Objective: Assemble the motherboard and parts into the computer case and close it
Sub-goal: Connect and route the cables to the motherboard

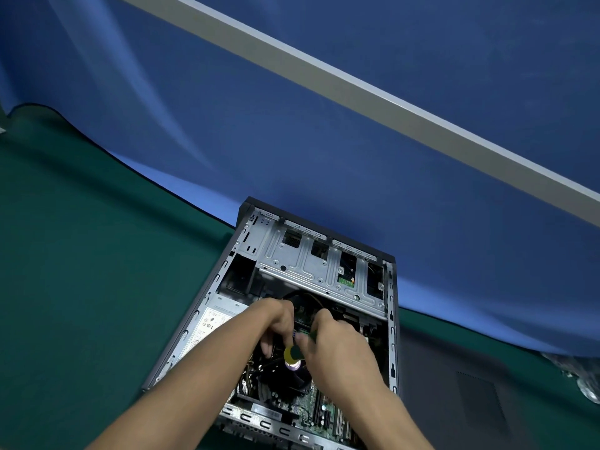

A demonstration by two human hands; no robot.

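Observation:
An open grey computer case lies on its side on the green mat. Inside it sit a green motherboard, a black CPU fan and a silver power supply. My right hand grips a screwdriver with a green and yellow handle, held upright over the board just beyond the fan. My left hand reaches in beside it with fingers curled down near the screwdriver shaft; what they touch is hidden. A silver drive cage spans the far end of the case.
A dark grey side panel lies flat on the mat right of the case. A clear plastic bag sits at the right edge. A blue cloth rises behind the case. The green mat spreads to the left.

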